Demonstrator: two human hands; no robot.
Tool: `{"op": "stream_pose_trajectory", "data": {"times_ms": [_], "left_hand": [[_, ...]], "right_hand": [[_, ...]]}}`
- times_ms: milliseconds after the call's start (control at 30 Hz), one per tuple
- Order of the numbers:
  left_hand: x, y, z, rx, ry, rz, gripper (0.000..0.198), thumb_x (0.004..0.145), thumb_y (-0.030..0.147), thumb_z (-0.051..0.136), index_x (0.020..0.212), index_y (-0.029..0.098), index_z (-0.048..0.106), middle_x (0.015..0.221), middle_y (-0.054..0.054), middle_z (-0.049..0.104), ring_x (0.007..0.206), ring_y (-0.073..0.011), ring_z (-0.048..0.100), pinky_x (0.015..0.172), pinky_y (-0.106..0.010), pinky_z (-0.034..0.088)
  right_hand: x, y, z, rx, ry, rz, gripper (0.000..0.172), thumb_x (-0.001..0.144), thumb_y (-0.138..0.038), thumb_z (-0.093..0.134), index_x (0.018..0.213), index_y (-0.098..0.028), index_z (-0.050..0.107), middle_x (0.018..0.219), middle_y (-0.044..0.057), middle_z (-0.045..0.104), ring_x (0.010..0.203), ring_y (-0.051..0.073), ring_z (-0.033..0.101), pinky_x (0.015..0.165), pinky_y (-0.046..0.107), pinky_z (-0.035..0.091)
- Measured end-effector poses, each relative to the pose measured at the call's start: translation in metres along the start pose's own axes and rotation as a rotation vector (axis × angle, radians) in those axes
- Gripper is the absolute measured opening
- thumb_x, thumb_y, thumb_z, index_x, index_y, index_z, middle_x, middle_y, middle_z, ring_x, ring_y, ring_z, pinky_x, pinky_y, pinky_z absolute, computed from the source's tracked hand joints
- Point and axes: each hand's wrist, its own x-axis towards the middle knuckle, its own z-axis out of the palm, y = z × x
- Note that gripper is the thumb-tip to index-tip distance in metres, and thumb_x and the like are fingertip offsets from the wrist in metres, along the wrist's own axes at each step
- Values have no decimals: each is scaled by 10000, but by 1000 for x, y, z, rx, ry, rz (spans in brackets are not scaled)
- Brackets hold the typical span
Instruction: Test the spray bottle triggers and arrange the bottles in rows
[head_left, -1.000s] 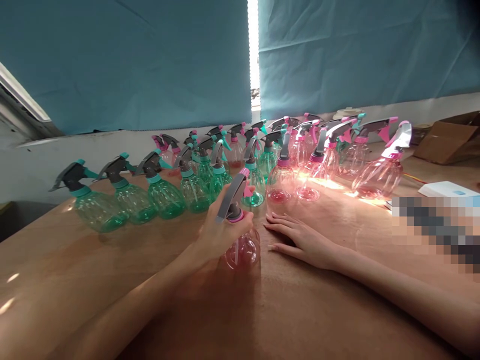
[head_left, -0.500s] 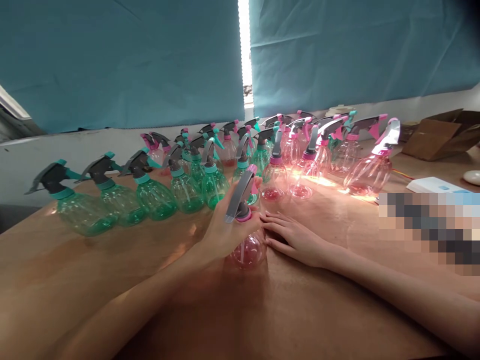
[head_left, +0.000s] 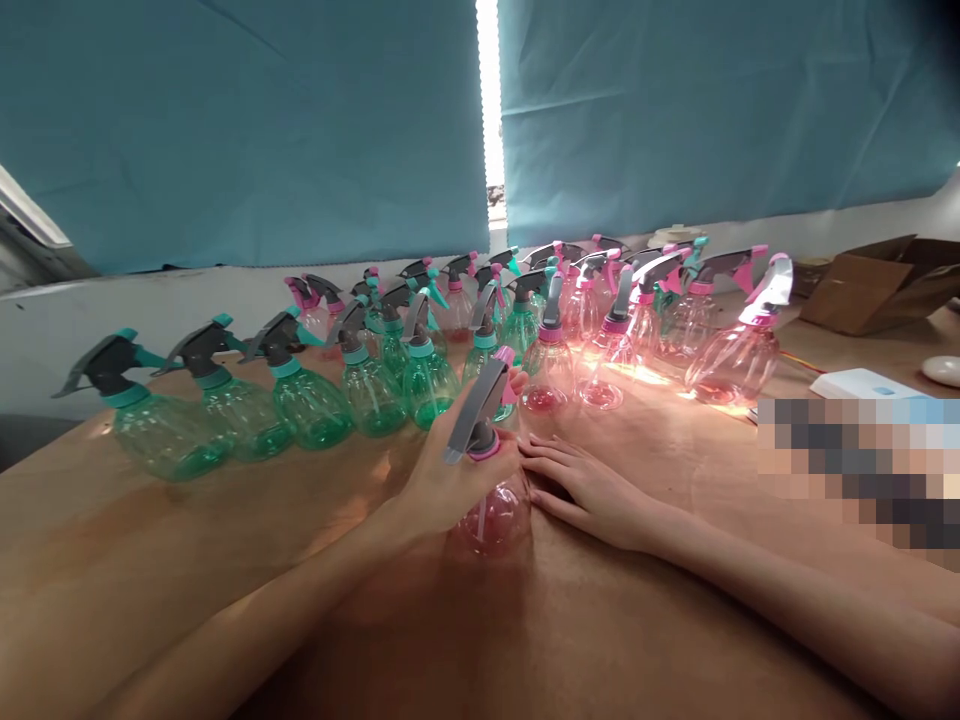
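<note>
My left hand (head_left: pixel 442 482) is wrapped round the neck of a pink spray bottle (head_left: pixel 491 520) with a grey trigger head, standing upright on the brown table (head_left: pixel 225 540). My right hand (head_left: pixel 581 482) lies flat on the table with fingers stretched out, its fingertips touching the right side of that bottle. Behind the hands stand rows of green spray bottles (head_left: pixel 307 400) to the left and pink spray bottles (head_left: pixel 731 355) to the right.
A blue curtain (head_left: pixel 262 120) hangs behind the table with a bright gap in it. A cardboard box (head_left: pixel 870 285) sits at the far right, with a white flat box (head_left: pixel 862 385) and a white mouse (head_left: pixel 943 370) near it.
My right hand has slid left until its fingertips touch the pink bottle. My left hand kept its grip and shifted the bottle slightly right.
</note>
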Motion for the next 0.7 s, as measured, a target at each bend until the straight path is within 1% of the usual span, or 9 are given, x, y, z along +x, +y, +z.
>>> {"op": "stream_pose_trajectory", "data": {"times_ms": [100, 200, 300, 400, 500, 567, 700], "left_hand": [[-3, -1, 1, -51, -7, -22, 543, 726, 158, 554, 1248, 310, 551, 764, 27, 661, 704, -175, 637, 722, -311, 556], [-5, -3, 1, -84, -2, -31, 546, 744, 190, 554, 1281, 279, 516, 754, 26, 637, 795, -187, 664, 729, -296, 547], [-4, -3, 0, -82, -16, -13, 505, 722, 213, 555, 1223, 276, 540, 749, 37, 624, 719, -163, 628, 694, -282, 532], [-1, -2, -3, -31, -69, -23, 422, 704, 207, 529, 1122, 258, 566, 699, 54, 588, 595, -124, 527, 610, -253, 488], [0, 3, -6, 7, -114, -40, 346, 700, 212, 493, 1037, 237, 565, 634, 65, 537, 552, -113, 472, 554, -237, 440], [0, 7, -9, 11, -127, -44, 308, 699, 218, 488, 996, 235, 568, 656, 57, 549, 568, -116, 493, 572, -242, 450], [1, 15, -12, -15, -121, -34, 316, 679, 192, 509, 987, 226, 572, 823, 16, 606, 718, -140, 590, 704, -264, 499]], "right_hand": [[1, 0, 0, -1, -16, -4, 492, 989, -479, 432, 1386, -207, 530, 1423, 105, 552, 1402, 291, 385, 1152, 521, 327], [1, 1, 0, 7, -17, -3, 501, 988, -479, 435, 1385, -189, 530, 1420, 116, 553, 1399, 293, 387, 1148, 519, 334], [1, 1, 0, 1, -20, 0, 498, 990, -473, 438, 1387, -187, 526, 1428, 114, 546, 1401, 289, 384, 1155, 517, 320], [0, 1, 1, -5, -27, 4, 487, 993, -463, 437, 1380, -183, 534, 1426, 112, 549, 1403, 280, 382, 1168, 510, 296], [0, 1, 1, 2, -23, 13, 501, 990, -474, 442, 1386, -179, 532, 1441, 113, 534, 1406, 280, 379, 1173, 506, 288], [0, 2, 2, 13, -17, 16, 513, 983, -483, 456, 1400, -191, 520, 1451, 108, 524, 1408, 281, 377, 1172, 510, 289], [-2, 4, 1, 30, -17, 27, 522, 978, -484, 471, 1419, -207, 503, 1470, 93, 503, 1413, 279, 370, 1174, 510, 286]]}}
